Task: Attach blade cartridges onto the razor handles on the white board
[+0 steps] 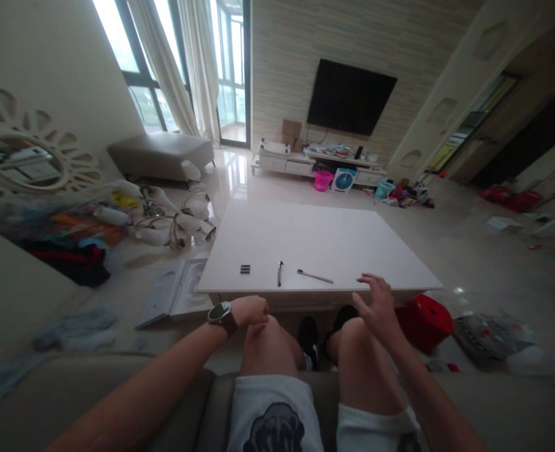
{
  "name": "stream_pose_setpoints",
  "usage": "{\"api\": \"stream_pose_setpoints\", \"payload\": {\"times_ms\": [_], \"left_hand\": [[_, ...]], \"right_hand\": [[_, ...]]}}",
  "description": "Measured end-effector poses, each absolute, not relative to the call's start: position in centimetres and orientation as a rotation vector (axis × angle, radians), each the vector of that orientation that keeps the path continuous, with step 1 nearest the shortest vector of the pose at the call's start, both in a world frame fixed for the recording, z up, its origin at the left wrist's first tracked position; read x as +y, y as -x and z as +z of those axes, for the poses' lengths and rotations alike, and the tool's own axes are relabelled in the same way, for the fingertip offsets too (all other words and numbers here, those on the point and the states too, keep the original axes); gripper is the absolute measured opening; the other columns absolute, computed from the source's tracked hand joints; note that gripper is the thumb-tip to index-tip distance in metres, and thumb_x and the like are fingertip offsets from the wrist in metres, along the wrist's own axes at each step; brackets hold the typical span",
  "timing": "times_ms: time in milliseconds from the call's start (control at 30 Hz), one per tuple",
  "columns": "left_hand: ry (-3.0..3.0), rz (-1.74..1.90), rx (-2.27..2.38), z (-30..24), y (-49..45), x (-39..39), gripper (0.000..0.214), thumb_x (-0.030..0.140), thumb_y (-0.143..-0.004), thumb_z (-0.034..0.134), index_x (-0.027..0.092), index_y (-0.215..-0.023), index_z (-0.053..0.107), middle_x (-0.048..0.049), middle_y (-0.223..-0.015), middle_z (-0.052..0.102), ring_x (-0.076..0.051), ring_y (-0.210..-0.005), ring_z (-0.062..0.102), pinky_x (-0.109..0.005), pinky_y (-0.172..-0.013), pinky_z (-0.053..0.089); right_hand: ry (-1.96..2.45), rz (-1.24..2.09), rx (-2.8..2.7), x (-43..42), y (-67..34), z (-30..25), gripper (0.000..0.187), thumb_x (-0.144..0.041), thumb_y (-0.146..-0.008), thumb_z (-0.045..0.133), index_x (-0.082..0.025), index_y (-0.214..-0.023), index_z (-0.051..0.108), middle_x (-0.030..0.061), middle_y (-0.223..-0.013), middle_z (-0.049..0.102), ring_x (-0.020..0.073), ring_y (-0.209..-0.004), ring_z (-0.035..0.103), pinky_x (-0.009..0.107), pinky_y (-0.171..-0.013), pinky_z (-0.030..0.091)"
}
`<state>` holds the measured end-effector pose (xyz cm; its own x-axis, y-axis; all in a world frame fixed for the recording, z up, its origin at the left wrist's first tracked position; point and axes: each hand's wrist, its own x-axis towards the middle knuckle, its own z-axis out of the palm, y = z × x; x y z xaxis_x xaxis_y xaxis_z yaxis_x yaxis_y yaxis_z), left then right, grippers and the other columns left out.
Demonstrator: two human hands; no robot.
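My left hand (252, 309), with a watch (220, 312) on its wrist, rests on my left knee. Its fingers are curled in and nothing shows in them. By the table's front edge, my right hand (377, 306) hovers above my right knee, fingers apart and holding nothing. On the white table (306, 232), near that edge, several small dark bars (245, 269) lie side by side. To their right is a slim dark-and-silver object (280, 274) that looks like a razor. A toothbrush (315, 276) with a dark head lies farther right, nearest my right hand but apart from it.
A red stool (427, 323) stands right of the table, beside a plastic bag (491, 336). Left of the table are a chandelier (169, 216) on the floor and an opened white box (176, 292). A TV cabinet (282, 163) stands at the far wall.
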<state>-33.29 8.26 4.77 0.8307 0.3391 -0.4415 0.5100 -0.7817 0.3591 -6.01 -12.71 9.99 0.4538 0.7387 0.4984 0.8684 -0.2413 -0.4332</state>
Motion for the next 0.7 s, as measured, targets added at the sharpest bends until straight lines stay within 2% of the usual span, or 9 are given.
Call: {"api": "stream_pose_setpoints", "payload": {"times_ms": [33,167,267,367,533,700], "left_hand": [[-2.537,-0.503,0.644,5.0,33.3,9.0,0.02,0.028,-0.081,0.056,0.016,-0.078,0.072,-0.0064,-0.071,0.07,-0.018,-0.069,0.063,-0.029,-0.072,0.052],[-2.577,-0.505,0.696,4.6,33.2,10.7,0.028,0.027,-0.086,0.051,0.018,-0.1,0.073,-0.0093,-0.103,0.074,-0.021,-0.09,0.067,-0.033,-0.083,0.052],[-2.553,-0.589,0.696,3.8,32.7,10.7,0.026,0.03,-0.079,0.061,0.016,-0.096,0.075,-0.0142,-0.099,0.075,-0.027,-0.09,0.07,-0.038,-0.081,0.055],[-2.529,-0.564,0.662,3.8,32.2,10.4,0.03,0.033,-0.083,0.058,0.017,-0.102,0.074,-0.0167,-0.103,0.074,-0.03,-0.096,0.07,-0.04,-0.084,0.056],[-2.487,-0.519,0.716,5.3,32.3,10.6,0.032,0.032,-0.085,0.057,0.012,-0.104,0.074,-0.0193,-0.102,0.074,-0.033,-0.098,0.071,-0.043,-0.084,0.057],[-2.455,-0.508,0.763,6.2,32.5,10.6,0.033,0.03,-0.088,0.056,0.007,-0.104,0.073,-0.0216,-0.104,0.073,-0.034,-0.097,0.071,-0.043,-0.083,0.058]], "right_hand": [[1.989,-0.238,-1.365,-10.4,6.8,10.6,0.03,-0.034,-0.082,0.055,-0.021,-0.109,0.06,0.012,-0.123,0.058,0.0301,-0.117,0.051,0.049,-0.101,0.037],[1.933,-0.09,-1.416,-1.3,10.3,10.9,0.026,-0.029,-0.083,0.057,-0.023,-0.108,0.061,0.0112,-0.13,0.054,0.0312,-0.119,0.047,0.048,-0.097,0.038],[1.931,0.061,-1.507,5.8,12.9,8.3,0.021,-0.027,-0.085,0.056,-0.022,-0.105,0.061,0.0099,-0.125,0.056,0.0289,-0.118,0.047,0.045,-0.098,0.038],[2.023,0.298,-1.723,11.9,15.0,3.6,0.024,-0.026,-0.085,0.058,-0.02,-0.107,0.06,0.0096,-0.118,0.06,0.0265,-0.113,0.049,0.042,-0.097,0.04],[2.009,0.536,-1.935,16.9,18.2,-4.0,0.043,-0.026,-0.082,0.065,-0.019,-0.124,0.056,0.0103,-0.13,0.059,0.0252,-0.12,0.051,0.04,-0.098,0.042],[1.99,0.563,-1.988,17.4,20.1,-7.0,0.055,-0.031,-0.086,0.064,-0.022,-0.138,0.049,0.0102,-0.148,0.048,0.0267,-0.131,0.044,0.043,-0.102,0.039]]}}
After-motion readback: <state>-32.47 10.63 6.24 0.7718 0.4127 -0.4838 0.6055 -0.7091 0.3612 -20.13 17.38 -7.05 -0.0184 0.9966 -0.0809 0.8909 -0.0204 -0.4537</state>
